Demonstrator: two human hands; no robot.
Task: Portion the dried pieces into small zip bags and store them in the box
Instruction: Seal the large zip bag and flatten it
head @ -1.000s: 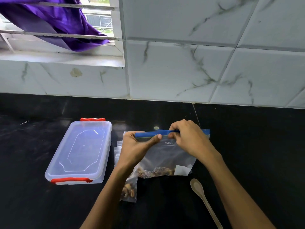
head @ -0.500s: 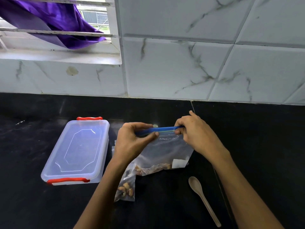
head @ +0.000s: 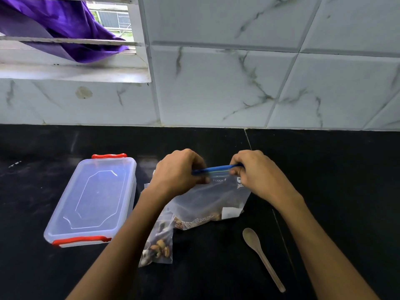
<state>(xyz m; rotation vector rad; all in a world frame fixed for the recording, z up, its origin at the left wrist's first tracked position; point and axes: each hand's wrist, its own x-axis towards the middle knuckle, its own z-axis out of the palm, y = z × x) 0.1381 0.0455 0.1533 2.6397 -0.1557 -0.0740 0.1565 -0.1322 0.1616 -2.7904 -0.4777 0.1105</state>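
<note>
1. Nearest the camera, below and right of the right fingers: a pale wooden spoon (head: 260, 254) lay flat on the black counter (head: 346, 180), bowl end pointing toward the hands, touching nothing.
2. Below the left fingers, partly under the forearm: a small zip bag (head: 159, 245) holding mixed dried pieces lay on the counter. Whether its seal was closed could not be told.
3. Hanging directly under both sets of fingers: the large zip bag (head: 207, 200), clear film with a blue zip strip (head: 216, 169) along the top. Few dried pieces left, bunched in its lower edge, which rested on the counter.
4. Left hand (head: 176, 174): fingers curled over, thumb below, pinching the strip's left end. Right hand (head: 257, 172): fingers curled, pinching the right end. Strip stretched between them.
5. Handling judgement: film limp, light, likely slick; it would sag and spill if gripped by the body. The stiffer strip looked the best hold, or the lower corners when tipping out.
6. Left of the left fingers, apart from the bags: a clear plastic storage box (head: 93, 198), lid on, red clips at near and far ends.
7. Beyond the fingers: marbled wall tiles (head: 216, 83); purple cloth (head: 60, 29) at the window, far left.
</note>
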